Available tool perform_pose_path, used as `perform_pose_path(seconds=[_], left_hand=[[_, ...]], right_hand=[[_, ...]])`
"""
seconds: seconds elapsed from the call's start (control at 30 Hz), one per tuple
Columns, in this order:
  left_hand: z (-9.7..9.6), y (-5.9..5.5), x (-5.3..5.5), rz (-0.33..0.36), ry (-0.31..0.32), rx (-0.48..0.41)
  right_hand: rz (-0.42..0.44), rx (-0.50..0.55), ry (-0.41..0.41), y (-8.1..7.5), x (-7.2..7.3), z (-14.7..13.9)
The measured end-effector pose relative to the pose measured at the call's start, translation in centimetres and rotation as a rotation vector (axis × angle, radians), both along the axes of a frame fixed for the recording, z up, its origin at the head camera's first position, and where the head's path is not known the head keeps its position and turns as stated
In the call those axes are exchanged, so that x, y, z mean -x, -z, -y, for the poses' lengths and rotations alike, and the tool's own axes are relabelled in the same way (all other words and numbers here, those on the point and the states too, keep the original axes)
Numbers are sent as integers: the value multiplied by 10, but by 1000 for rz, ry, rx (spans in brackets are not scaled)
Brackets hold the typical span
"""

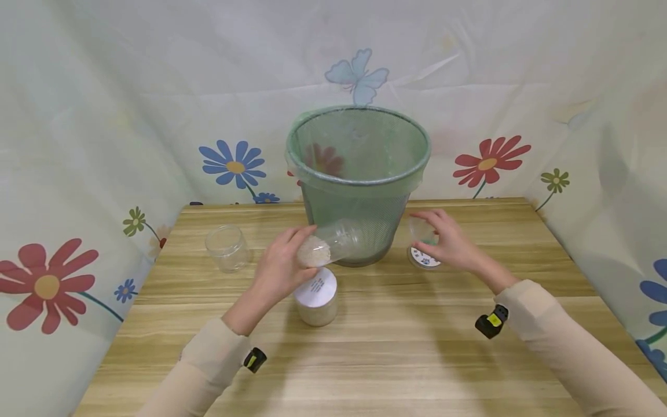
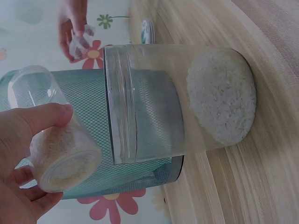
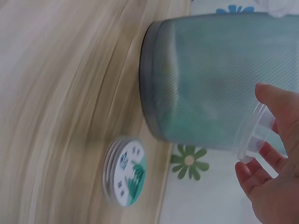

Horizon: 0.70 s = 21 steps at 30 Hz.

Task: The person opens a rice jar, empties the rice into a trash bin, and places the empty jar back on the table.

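Note:
My left hand [image 1: 283, 260] grips a small clear plastic cup [image 1: 339, 240] holding some rice. The cup is tilted, its mouth end pointing right in front of the bin. Just below stands a clear jar [image 2: 159, 102] with rice at its base and a white label on top. My right hand [image 1: 450, 240] pinches a thin clear plastic lid [image 3: 254, 133] by its edge, thumb on one side and fingers on the other. Beneath that hand lies a round disc-shaped lid [image 3: 128, 172] with a white label and green leaf print.
A green mesh waste bin [image 1: 359, 226] with a translucent liner folded over its rim stands at the back middle. A clear, uncapped-looking jar [image 1: 227, 249] stands at the left of the wooden table [image 1: 406, 359]. Flower-printed curtains [image 1: 156, 92] hang around the back and sides.

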<state>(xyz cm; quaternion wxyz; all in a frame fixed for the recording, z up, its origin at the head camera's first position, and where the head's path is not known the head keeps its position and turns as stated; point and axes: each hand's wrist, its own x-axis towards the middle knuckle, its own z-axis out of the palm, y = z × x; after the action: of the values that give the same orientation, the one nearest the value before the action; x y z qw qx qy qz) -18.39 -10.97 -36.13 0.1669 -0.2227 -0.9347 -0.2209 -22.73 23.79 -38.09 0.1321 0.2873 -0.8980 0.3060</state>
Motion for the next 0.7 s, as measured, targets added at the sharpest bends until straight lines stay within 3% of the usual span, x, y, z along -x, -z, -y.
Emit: perform_pose_path(seconds=[0.37,0.7], left_hand=[[0,0,-2,-4,-4,3],[0,0,-2,3,-7,13]], right_hand=[[128,-66,87,18,16,-28],[248,-121,190,30,21,-52]])
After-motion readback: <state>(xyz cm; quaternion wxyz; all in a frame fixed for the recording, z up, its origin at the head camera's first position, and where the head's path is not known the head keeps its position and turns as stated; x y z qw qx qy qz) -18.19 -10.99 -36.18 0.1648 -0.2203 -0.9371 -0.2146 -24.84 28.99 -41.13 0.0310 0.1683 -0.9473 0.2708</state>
